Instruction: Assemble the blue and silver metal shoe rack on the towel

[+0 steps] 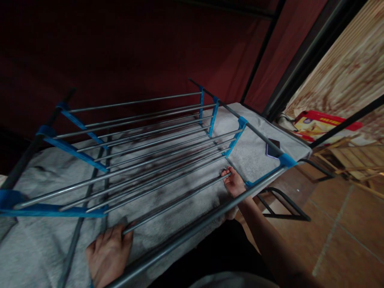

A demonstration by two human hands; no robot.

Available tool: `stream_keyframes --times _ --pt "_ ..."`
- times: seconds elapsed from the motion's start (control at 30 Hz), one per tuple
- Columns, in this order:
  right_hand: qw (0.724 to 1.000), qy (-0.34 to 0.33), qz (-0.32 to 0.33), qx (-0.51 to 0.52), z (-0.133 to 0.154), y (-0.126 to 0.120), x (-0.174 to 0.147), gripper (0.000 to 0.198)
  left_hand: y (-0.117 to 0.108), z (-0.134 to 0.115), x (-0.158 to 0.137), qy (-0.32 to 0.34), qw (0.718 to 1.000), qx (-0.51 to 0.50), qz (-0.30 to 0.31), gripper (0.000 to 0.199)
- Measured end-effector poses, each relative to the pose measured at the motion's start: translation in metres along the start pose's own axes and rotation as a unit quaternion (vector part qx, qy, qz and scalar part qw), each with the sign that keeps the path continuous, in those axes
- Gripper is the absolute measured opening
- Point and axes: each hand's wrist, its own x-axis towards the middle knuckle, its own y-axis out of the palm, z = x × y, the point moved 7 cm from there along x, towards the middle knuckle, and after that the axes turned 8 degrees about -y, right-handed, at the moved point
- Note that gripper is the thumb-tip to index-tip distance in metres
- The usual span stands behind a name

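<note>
A rack of grey metal tubes [156,156] joined by blue plastic brackets [235,138] lies over a grey cloth. My left hand [109,250] is closed around the near end of a loose-looking metal rod [180,197]. Fingers of my right hand [234,182] grip that rod's far end, close to the lower right blue bracket [267,174]. The rod runs between both hands, just behind the thick front tube [195,232], and my right forearm passes beneath that tube. At the left, another blue bracket [60,211] carries several tube ends.
The grey cloth [264,128] covers the surface under the rack. A phone [273,148] lies on it at the right. Dark red panels [135,48] stand behind. On the right are a red and yellow box [324,124], wooden slats [354,156] and a black metal frame [288,206] above a tiled floor.
</note>
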Motion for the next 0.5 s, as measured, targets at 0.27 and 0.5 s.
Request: stream_keyframes --times 0.27,0.5 --pt "0.999 -0.008 0.014 -0.038 0.0 -0.004 0.002 0.014 0.002 -0.002 0.002 -0.047 0.995 0.024 0.08 0.037" --pt "0.997 0.013 0.003 -0.072 0.001 -0.012 0.01 0.021 -0.005 -0.005 -0.001 -0.081 0.988 0.02 0.126 0.051"
